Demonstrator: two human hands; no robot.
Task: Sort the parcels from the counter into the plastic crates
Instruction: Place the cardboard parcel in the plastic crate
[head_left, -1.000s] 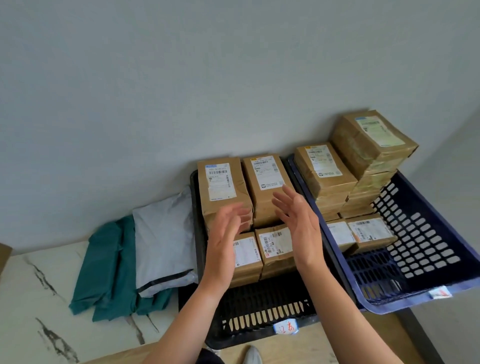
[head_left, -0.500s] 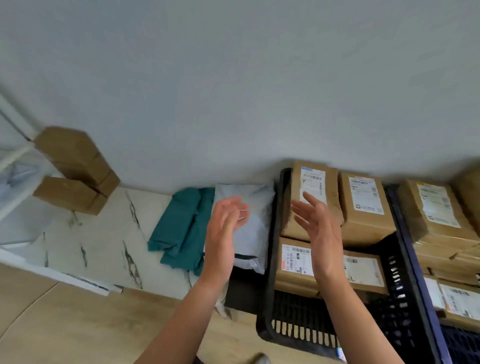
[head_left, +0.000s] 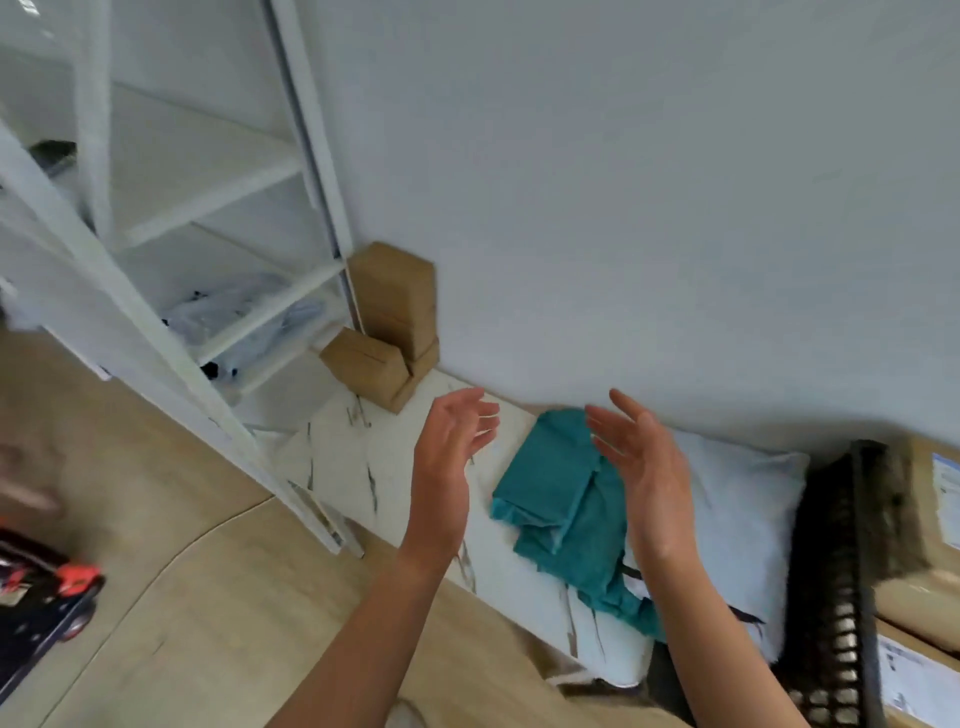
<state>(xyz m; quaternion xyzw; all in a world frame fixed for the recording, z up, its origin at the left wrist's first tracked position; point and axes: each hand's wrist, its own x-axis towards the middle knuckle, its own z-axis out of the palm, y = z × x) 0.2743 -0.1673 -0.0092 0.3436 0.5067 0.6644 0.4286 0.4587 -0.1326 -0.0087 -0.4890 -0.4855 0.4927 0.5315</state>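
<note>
Both hands are raised, palms facing each other, holding nothing. My left hand (head_left: 452, 457) hovers over the white marble ledge (head_left: 337, 452); my right hand (head_left: 641, 478) hovers above a teal soft parcel (head_left: 556, 488) that lies against a pale grey mailer bag (head_left: 737, 499). At the right edge stands the black plastic crate (head_left: 841, 571) with brown labelled parcels (head_left: 930, 582) inside, only partly in view. Brown cardboard parcels (head_left: 384, 332) are stacked against the wall at the ledge's far end, ahead of my left hand.
A white metal shelf rack (head_left: 208, 270) fills the left side, with clear plastic bags on a low shelf. A black and red object (head_left: 47, 597) sits on the beige floor at the left edge. The grey wall runs behind the ledge.
The view has swung left: the crates slid to the right edge, the blue crate is out of view, and the shelf rack came in. Both hands stayed raised and empty, moving left with the view.
</note>
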